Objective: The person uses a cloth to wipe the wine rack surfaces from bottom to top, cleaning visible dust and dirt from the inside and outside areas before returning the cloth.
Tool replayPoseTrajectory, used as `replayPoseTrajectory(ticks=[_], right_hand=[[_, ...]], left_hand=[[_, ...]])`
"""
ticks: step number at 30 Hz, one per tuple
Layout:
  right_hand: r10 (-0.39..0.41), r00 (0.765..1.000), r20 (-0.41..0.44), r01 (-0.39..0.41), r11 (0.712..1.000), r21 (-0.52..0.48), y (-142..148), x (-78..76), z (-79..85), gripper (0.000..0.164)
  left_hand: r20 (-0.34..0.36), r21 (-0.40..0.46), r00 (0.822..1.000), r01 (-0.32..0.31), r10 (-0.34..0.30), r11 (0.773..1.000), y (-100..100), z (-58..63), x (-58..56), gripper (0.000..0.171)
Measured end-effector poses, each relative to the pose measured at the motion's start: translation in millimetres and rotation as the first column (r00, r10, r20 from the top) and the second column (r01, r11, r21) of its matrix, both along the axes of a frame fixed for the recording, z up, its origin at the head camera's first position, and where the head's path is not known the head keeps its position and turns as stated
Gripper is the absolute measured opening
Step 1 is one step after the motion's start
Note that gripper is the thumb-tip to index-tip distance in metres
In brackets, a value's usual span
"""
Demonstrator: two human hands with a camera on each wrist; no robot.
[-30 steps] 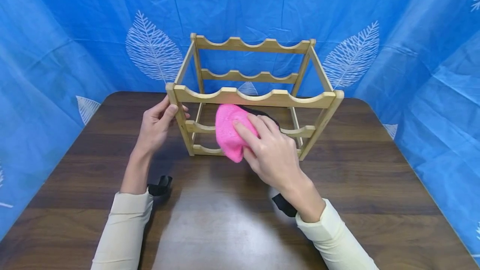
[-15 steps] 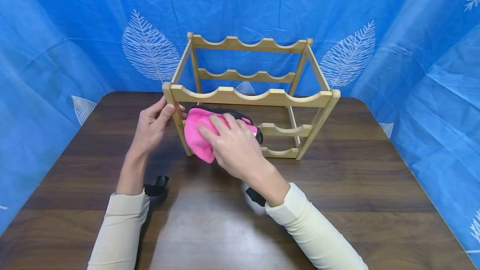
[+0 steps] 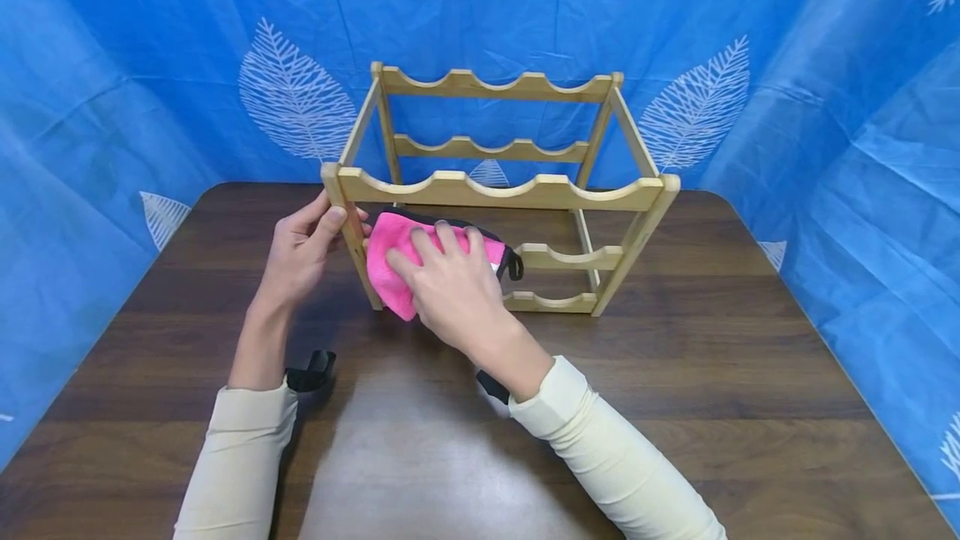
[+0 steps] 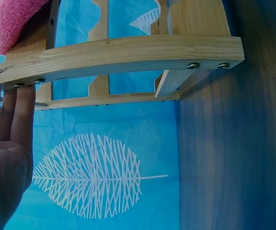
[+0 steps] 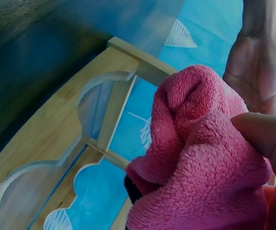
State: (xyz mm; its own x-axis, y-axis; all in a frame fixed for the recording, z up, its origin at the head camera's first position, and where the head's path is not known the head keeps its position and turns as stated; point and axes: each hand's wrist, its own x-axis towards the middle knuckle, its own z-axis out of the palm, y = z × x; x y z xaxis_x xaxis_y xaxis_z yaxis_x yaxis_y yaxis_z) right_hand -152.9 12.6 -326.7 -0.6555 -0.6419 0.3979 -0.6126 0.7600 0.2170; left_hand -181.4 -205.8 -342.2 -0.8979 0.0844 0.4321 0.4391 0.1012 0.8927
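Observation:
A wooden rack [image 3: 498, 192] with scalloped rails stands upright on the table. My left hand [image 3: 296, 261] grips its front left post, thumb in front and fingers behind; in the left wrist view the left hand [image 4: 8, 143] has its fingers against the post. My right hand [image 3: 457, 290] holds a bunched pink cloth [image 3: 390, 261] with black edging and a black loop, at the left part of the middle front rail. Seen from the right wrist, the fluffy cloth [image 5: 200, 158] is folded under the thumb and hides part of the rack.
The brown wooden table [image 3: 712, 357] extends around the rack. A blue curtain [image 3: 480, 7] with white leaf prints hangs close behind and at both sides. Black straps [image 3: 311, 373] sit at the wrists.
My right hand has moved left along the front of the rack with the pink cloth, most of it in the first half second. The left hand keeps its grip on the post.

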Motion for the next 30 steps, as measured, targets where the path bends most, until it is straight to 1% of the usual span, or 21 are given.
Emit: replayPoseTrajectory(ticks=[3, 7, 15, 18, 21, 25, 30], right_hand=[[0.002, 0.999, -0.05, -0.003, 1.0, -0.011, 1, -2.0, -3.8, 0.039], [-0.017, 0.997, -0.08, 0.015, 1.0, -0.014, 2, -2.1, -7.6, 0.035], [-0.023, 0.991, -0.133, 0.017, 0.999, -0.042, 2, -3.1, -12.5, 0.035], [-0.02, 0.99, -0.141, 0.014, 0.999, -0.046, 3, -3.7, -13.0, 0.036], [-0.017, 0.991, -0.131, 0.012, 0.999, -0.043, 6, -3.4, -12.6, 0.037], [-0.024, 0.993, -0.114, 0.021, 0.999, -0.03, 10, -2.0, -11.6, 0.031], [-0.025, 0.993, -0.115, 0.022, 0.999, -0.03, 13, -1.1, -11.9, 0.025]], left_hand=[[0.002, 0.012, 1.0, 0.008, -0.008, 1.0, 0, -0.3, 0.1, 0.041], [0.006, 0.023, 1.0, 0.017, -0.017, 1.0, 0, -1.0, 0.4, 0.042], [0.006, 0.002, 1.0, -0.01, 0.01, 1.0, 1, -1.3, 0.7, 0.042], [0.003, 0.001, 1.0, -0.013, 0.013, 1.0, 1, -1.2, 0.4, 0.042], [-0.006, 0.005, 1.0, -0.016, 0.016, 1.0, 1, -1.9, 0.0, 0.042], [-0.019, 0.016, 1.0, -0.009, 0.009, 1.0, 0, -2.8, -0.6, 0.041], [-0.031, 0.023, 1.0, -0.001, 0.002, 1.0, 0, -3.2, -1.1, 0.041]])
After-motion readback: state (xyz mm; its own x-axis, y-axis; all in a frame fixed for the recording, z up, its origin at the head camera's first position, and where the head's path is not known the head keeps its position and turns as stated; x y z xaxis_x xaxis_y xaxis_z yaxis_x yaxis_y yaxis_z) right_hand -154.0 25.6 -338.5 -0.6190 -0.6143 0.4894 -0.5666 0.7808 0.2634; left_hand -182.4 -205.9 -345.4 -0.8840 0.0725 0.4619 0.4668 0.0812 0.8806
